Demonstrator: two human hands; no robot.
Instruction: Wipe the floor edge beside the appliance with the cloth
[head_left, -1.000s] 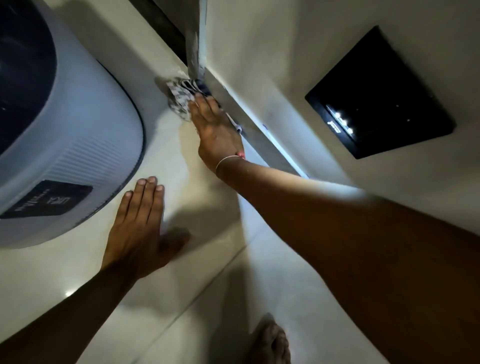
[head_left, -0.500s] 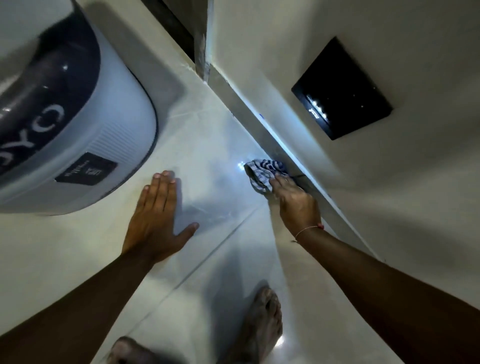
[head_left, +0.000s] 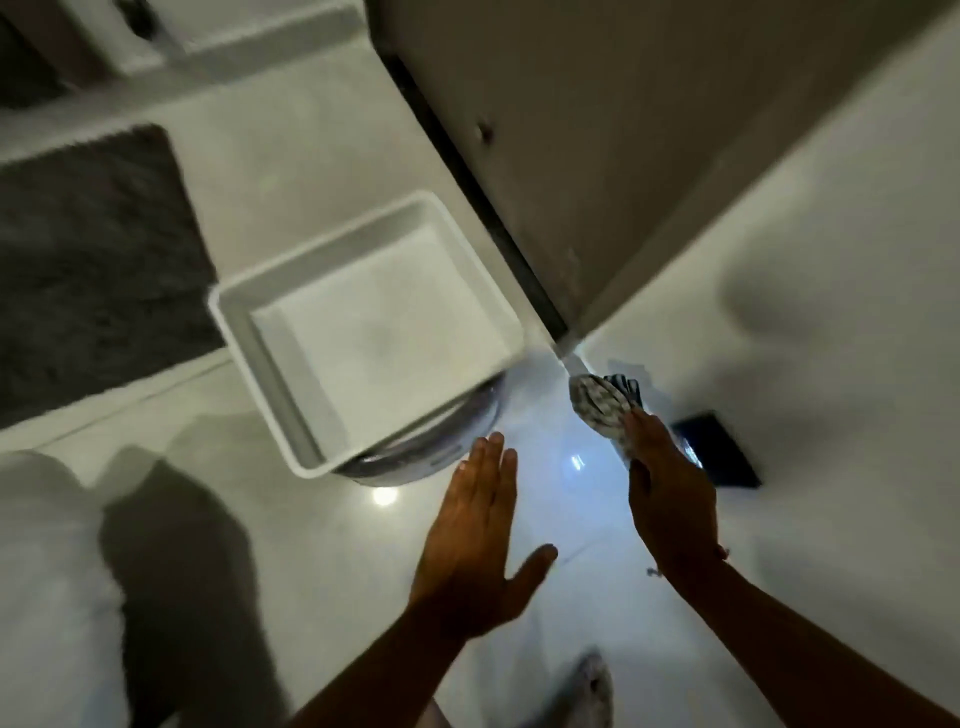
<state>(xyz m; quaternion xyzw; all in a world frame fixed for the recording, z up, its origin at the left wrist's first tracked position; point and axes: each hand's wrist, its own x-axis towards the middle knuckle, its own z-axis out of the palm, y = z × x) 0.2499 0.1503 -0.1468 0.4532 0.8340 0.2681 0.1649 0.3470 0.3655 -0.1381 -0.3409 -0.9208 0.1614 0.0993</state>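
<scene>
Pressing the crumpled grey-striped cloth (head_left: 602, 405) under my flat right hand (head_left: 670, 493), I wipe the floor edge (head_left: 558, 371), next pushing farther.

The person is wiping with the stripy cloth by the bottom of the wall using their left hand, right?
Not quite. It is the right hand that presses the stripy cloth by the bottom of the wall, as the head view shows. The left hand lies flat on the floor, fingers straight, holding nothing.
</scene>
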